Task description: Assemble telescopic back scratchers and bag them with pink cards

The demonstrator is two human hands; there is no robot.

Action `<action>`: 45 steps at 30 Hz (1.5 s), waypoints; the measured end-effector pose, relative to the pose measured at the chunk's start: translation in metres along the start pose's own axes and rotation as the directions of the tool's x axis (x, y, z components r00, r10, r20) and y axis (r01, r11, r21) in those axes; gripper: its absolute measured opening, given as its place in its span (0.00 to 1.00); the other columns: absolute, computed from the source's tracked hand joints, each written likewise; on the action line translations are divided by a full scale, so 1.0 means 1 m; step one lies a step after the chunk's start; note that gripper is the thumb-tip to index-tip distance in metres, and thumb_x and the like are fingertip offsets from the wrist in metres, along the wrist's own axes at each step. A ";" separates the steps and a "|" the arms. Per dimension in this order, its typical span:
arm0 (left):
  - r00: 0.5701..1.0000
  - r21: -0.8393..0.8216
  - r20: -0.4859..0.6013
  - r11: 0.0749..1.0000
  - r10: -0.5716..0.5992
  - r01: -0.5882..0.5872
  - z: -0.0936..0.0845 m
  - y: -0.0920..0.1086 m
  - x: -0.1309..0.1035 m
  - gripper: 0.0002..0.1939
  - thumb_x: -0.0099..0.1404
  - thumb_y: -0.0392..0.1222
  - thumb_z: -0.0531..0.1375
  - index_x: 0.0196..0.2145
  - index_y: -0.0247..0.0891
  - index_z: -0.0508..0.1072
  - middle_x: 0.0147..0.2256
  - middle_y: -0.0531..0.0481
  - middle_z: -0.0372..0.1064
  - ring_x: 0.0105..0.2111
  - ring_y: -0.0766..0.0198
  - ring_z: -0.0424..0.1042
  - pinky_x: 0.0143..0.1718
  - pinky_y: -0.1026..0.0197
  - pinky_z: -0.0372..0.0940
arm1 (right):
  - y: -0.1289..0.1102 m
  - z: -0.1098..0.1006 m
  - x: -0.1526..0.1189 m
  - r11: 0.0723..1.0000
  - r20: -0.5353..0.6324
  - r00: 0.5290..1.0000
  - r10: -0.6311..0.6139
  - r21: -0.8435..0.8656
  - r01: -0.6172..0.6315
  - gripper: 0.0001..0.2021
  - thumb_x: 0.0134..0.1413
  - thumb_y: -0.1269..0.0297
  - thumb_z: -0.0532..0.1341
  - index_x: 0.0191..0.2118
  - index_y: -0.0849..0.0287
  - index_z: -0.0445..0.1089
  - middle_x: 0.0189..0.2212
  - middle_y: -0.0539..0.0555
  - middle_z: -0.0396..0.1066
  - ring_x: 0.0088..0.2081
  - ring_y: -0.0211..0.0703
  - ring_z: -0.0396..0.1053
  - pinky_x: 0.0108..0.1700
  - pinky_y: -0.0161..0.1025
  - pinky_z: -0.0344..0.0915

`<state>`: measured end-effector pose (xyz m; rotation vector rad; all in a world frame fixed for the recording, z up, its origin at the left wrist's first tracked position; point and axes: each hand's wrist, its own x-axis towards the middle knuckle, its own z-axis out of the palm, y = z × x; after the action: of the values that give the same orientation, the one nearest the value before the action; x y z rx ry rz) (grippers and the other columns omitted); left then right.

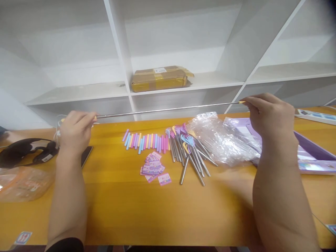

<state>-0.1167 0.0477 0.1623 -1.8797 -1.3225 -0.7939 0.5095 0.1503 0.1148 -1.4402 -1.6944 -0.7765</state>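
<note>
As far as I can make out from where I stand, one slim metal rod [168, 109] is stretched in the air above the surface [131, 217]. The left hand [76, 129] pinches one end between thumb and fingers, and the right hand [273, 113] pinches the other, where a yellow tip shows. Below the rod, near the middle, lie metal sticks [197, 161] with coloured claw heads, a dozen or so by my count, too overlapped for an exact number. Just left of them runs a row of about twenty coloured tubes [145, 142]. Nearer the front sits one heap of pink cards [152, 169], their number hidden by overlap, with one loose card [164, 179] just beside it. To the right I see one pile of clear plastic bags [223, 140] and one purple box [315, 150]; to the left, one black visor-like thing [15, 152] and one orange-tinted bag [26, 183]. One cardboard box [162, 78] rests on the white shelf [212, 79] behind
</note>
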 end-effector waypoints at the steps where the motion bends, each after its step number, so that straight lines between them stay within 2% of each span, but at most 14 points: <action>1: 1.000 0.002 0.008 1.000 -0.006 0.006 0.000 0.000 0.000 0.13 0.80 0.44 0.55 0.47 0.43 0.80 0.42 0.48 0.80 0.41 0.57 0.70 0.48 0.52 0.68 | 0.000 -0.001 0.000 1.000 0.010 1.000 0.010 -0.002 -0.010 0.20 0.78 0.53 0.55 0.48 0.53 0.84 0.47 0.55 0.84 0.42 0.42 0.79 0.35 0.39 0.59; 13: 1.000 -0.019 0.005 1.000 0.009 -0.009 0.002 0.008 0.000 0.13 0.80 0.44 0.55 0.47 0.43 0.80 0.41 0.48 0.81 0.41 0.57 0.71 0.46 0.53 0.68 | 0.000 -0.005 0.001 0.999 0.009 0.999 0.038 -0.001 -0.038 0.19 0.77 0.54 0.55 0.47 0.54 0.84 0.46 0.57 0.84 0.41 0.43 0.78 0.36 0.41 0.60; 19: 1.000 0.005 -0.010 1.000 0.016 -0.016 -0.001 0.006 0.004 0.13 0.80 0.43 0.55 0.48 0.43 0.81 0.41 0.48 0.82 0.40 0.58 0.72 0.45 0.55 0.68 | 0.009 -0.001 0.004 0.998 0.047 0.997 0.061 -0.010 -0.060 0.16 0.74 0.59 0.57 0.49 0.52 0.83 0.48 0.58 0.83 0.42 0.44 0.78 0.36 0.40 0.60; 21: 1.000 -0.018 -0.008 1.000 0.015 -0.015 0.004 0.022 0.005 0.14 0.80 0.42 0.55 0.46 0.43 0.82 0.41 0.48 0.82 0.40 0.57 0.72 0.44 0.55 0.68 | -0.013 0.002 0.003 0.999 0.030 0.999 0.024 0.034 -0.025 0.16 0.74 0.61 0.56 0.48 0.52 0.83 0.47 0.57 0.83 0.43 0.44 0.78 0.37 0.39 0.61; 23: 0.999 -0.067 0.034 0.998 0.008 -0.005 0.016 0.056 0.003 0.15 0.80 0.41 0.53 0.45 0.44 0.82 0.42 0.46 0.82 0.40 0.55 0.73 0.43 0.54 0.67 | -0.060 0.005 -0.004 0.991 0.038 0.996 -0.081 0.109 0.076 0.18 0.74 0.65 0.53 0.48 0.52 0.83 0.46 0.56 0.82 0.42 0.44 0.77 0.39 0.39 0.63; 24: 0.998 -0.106 0.067 0.994 0.019 -0.012 0.025 0.077 0.001 0.17 0.79 0.39 0.52 0.45 0.44 0.82 0.43 0.45 0.82 0.40 0.54 0.74 0.43 0.53 0.67 | -0.090 0.005 -0.010 0.975 0.095 0.980 -0.178 0.154 0.162 0.20 0.73 0.67 0.51 0.48 0.50 0.82 0.47 0.55 0.82 0.43 0.44 0.76 0.41 0.39 0.64; 27: 0.977 -0.200 0.210 0.980 0.042 0.001 0.051 0.141 -0.014 0.19 0.78 0.35 0.50 0.54 0.45 0.80 0.45 0.42 0.81 0.41 0.51 0.73 0.44 0.51 0.66 | -0.182 0.004 -0.032 0.912 0.273 0.881 -0.386 0.258 0.320 0.25 0.76 0.69 0.45 0.51 0.44 0.80 0.44 0.50 0.81 0.35 0.44 0.70 0.40 0.42 0.63; 29: 0.969 -0.219 0.240 0.976 0.060 -0.006 0.062 0.167 -0.024 0.21 0.77 0.33 0.50 0.56 0.45 0.78 0.44 0.42 0.80 0.40 0.51 0.73 0.45 0.50 0.67 | -0.218 0.003 -0.041 0.856 0.291 0.822 -0.489 0.342 0.388 0.24 0.76 0.71 0.46 0.52 0.48 0.80 0.41 0.53 0.80 0.32 0.43 0.66 0.38 0.43 0.60; 31: 0.967 -0.212 0.245 0.977 0.071 -0.018 0.066 0.174 -0.029 0.21 0.77 0.32 0.49 0.56 0.45 0.77 0.44 0.43 0.80 0.41 0.51 0.73 0.47 0.49 0.68 | -0.229 0.003 -0.045 0.842 0.292 0.812 -0.505 0.375 0.388 0.23 0.75 0.73 0.46 0.50 0.50 0.79 0.41 0.55 0.78 0.31 0.43 0.63 0.36 0.43 0.57; 35: 0.958 -0.208 0.271 0.977 0.097 -0.040 0.070 0.165 -0.027 0.19 0.76 0.34 0.50 0.55 0.46 0.76 0.45 0.44 0.80 0.42 0.50 0.74 0.49 0.47 0.69 | -0.216 0.005 -0.044 0.854 0.329 0.809 -0.488 0.373 0.363 0.21 0.74 0.74 0.48 0.47 0.52 0.78 0.41 0.54 0.77 0.30 0.42 0.60 0.35 0.43 0.51; 38: 0.916 -0.192 0.390 0.981 0.099 -0.025 0.075 0.163 -0.025 0.17 0.77 0.35 0.50 0.53 0.45 0.76 0.45 0.42 0.80 0.46 0.49 0.76 0.48 0.48 0.69 | -0.214 0.009 -0.044 0.846 0.358 0.785 -0.505 0.385 0.369 0.19 0.73 0.75 0.49 0.45 0.52 0.78 0.41 0.53 0.77 0.29 0.41 0.60 0.34 0.42 0.49; 41: 0.808 -0.142 0.585 0.990 0.071 0.016 0.077 0.166 -0.026 0.15 0.78 0.37 0.49 0.51 0.42 0.75 0.47 0.39 0.79 0.45 0.47 0.78 0.44 0.49 0.69 | -0.215 0.010 -0.039 0.835 0.374 0.767 -0.522 0.409 0.369 0.16 0.76 0.69 0.51 0.44 0.54 0.78 0.42 0.54 0.78 0.31 0.40 0.64 0.34 0.41 0.49; 43: 0.734 -0.083 0.679 0.995 0.023 0.046 0.074 0.168 -0.024 0.15 0.79 0.39 0.48 0.53 0.41 0.74 0.49 0.36 0.79 0.42 0.46 0.80 0.39 0.49 0.69 | -0.205 0.008 -0.030 0.872 0.415 0.788 -0.456 0.387 0.301 0.15 0.78 0.59 0.53 0.44 0.54 0.77 0.42 0.54 0.79 0.31 0.41 0.67 0.34 0.40 0.50; 45: 0.685 -0.018 0.728 0.997 -0.038 0.075 0.069 0.168 -0.020 0.17 0.81 0.44 0.47 0.54 0.41 0.73 0.47 0.36 0.80 0.39 0.45 0.81 0.35 0.50 0.68 | -0.178 0.006 -0.018 0.944 0.509 0.811 -0.289 0.291 0.153 0.19 0.76 0.50 0.55 0.42 0.55 0.77 0.40 0.56 0.80 0.32 0.43 0.69 0.34 0.39 0.53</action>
<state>0.0433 0.0537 0.0748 -2.3140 -1.8446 -0.0496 0.3340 0.1148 0.1016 -1.3847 -2.3390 -0.2584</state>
